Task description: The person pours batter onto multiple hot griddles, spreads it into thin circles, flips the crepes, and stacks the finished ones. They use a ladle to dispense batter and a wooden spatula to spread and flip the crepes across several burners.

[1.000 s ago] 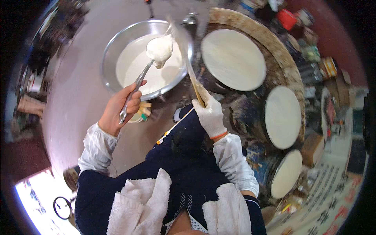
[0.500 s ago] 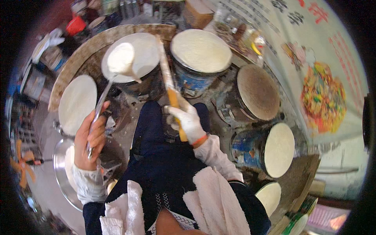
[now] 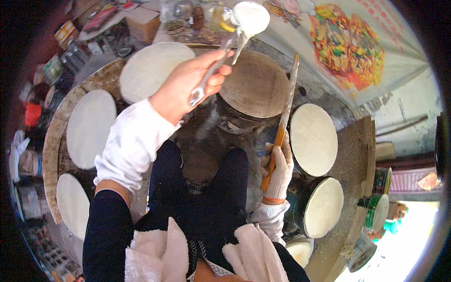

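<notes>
The left grip [image 3: 197, 84], holding the ladle [image 3: 229, 44] of white batter [image 3: 252, 19], has shifted from a coated plate [image 3: 91, 129] toward the bare plate [image 3: 256, 89] — likely the working station. The right grip [image 3: 278, 164] holds the long wooden-handled blade [image 3: 287, 101] along that plate's right side.

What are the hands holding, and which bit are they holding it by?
The left hand holds a metal ladle by its handle; the gloved right hand holds a long, flat spatula by its yellowish-brown grip.

There are one ladle [image 3: 229, 44], one spatula [image 3: 287, 105], one bare griddle [image 3: 256, 84] and six coated griddles [image 3: 314, 139].
</notes>
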`<action>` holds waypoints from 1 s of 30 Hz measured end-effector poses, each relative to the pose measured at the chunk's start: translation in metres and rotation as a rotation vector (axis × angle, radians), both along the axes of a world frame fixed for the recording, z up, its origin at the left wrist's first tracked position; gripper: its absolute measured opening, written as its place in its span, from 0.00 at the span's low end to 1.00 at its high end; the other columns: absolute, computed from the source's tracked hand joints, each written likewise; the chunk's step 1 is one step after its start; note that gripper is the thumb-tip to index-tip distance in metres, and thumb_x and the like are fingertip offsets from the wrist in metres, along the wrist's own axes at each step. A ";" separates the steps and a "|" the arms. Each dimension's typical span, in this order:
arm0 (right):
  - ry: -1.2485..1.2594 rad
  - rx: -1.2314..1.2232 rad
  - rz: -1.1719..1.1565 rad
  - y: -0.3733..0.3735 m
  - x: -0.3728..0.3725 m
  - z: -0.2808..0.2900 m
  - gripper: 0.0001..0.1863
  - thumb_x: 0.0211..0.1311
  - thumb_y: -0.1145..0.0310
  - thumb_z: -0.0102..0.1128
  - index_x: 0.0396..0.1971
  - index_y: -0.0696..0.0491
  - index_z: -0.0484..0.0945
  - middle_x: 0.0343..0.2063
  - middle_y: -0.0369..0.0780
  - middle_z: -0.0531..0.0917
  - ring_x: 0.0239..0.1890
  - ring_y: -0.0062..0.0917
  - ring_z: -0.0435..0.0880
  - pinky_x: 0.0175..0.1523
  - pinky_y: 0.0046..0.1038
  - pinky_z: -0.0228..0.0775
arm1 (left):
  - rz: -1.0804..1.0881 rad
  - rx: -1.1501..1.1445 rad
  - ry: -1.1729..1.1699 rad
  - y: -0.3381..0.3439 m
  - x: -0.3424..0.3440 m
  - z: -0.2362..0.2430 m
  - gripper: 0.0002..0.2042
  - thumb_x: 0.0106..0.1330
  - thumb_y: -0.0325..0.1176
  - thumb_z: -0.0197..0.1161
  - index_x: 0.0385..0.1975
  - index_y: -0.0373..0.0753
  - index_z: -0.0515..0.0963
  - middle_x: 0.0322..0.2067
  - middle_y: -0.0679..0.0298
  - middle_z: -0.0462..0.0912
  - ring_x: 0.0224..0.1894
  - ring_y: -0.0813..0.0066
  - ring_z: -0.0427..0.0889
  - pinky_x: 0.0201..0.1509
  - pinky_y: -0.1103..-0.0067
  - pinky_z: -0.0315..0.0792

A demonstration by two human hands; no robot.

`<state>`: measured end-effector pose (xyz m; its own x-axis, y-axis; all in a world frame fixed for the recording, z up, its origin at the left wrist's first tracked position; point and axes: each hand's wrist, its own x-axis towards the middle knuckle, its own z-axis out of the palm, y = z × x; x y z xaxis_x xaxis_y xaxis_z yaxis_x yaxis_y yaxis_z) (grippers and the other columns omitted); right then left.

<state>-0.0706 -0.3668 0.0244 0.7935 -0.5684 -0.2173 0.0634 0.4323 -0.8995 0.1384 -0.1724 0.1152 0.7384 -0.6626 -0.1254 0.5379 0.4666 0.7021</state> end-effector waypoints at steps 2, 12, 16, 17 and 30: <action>0.041 -0.058 -0.064 -0.008 0.007 0.003 0.28 0.69 0.73 0.54 0.69 0.50 0.66 0.33 0.38 0.83 0.18 0.14 0.73 0.16 0.14 0.58 | -0.020 0.115 0.001 -0.054 0.023 -0.023 0.16 0.76 0.37 0.55 0.56 0.34 0.71 0.28 0.67 0.75 0.19 0.88 0.68 0.19 0.90 0.63; 0.162 0.062 -0.049 -0.066 0.080 -0.092 0.29 0.71 0.73 0.52 0.71 0.46 0.64 0.30 0.33 0.79 0.17 0.14 0.71 0.16 0.18 0.58 | 0.129 1.268 -0.958 -0.175 0.072 -0.201 0.25 0.71 0.36 0.57 0.67 0.41 0.64 0.24 0.58 0.82 0.21 0.61 0.80 0.25 0.66 0.72; 0.097 0.017 -0.283 -0.044 0.110 -0.076 0.30 0.71 0.70 0.53 0.72 0.42 0.62 0.29 0.33 0.78 0.17 0.15 0.70 0.16 0.19 0.60 | 0.020 1.583 -1.290 -0.141 0.106 -0.235 0.33 0.68 0.34 0.58 0.73 0.44 0.54 0.28 0.51 0.85 0.29 0.52 0.84 0.31 0.61 0.75; 0.147 0.034 -0.209 -0.044 0.119 -0.084 0.30 0.71 0.69 0.53 0.72 0.42 0.62 0.29 0.33 0.78 0.17 0.15 0.71 0.16 0.19 0.60 | 0.046 1.569 -1.306 -0.140 0.106 -0.229 0.32 0.67 0.34 0.58 0.72 0.44 0.57 0.31 0.51 0.85 0.30 0.52 0.84 0.33 0.60 0.75; 0.260 0.124 -0.298 -0.060 0.158 -0.144 0.24 0.71 0.67 0.52 0.65 0.38 0.72 0.25 0.31 0.76 0.17 0.17 0.70 0.17 0.23 0.61 | 0.413 1.005 -0.912 -0.066 0.140 -0.138 0.16 0.70 0.43 0.59 0.50 0.41 0.78 0.33 0.55 0.83 0.35 0.61 0.81 0.42 0.70 0.72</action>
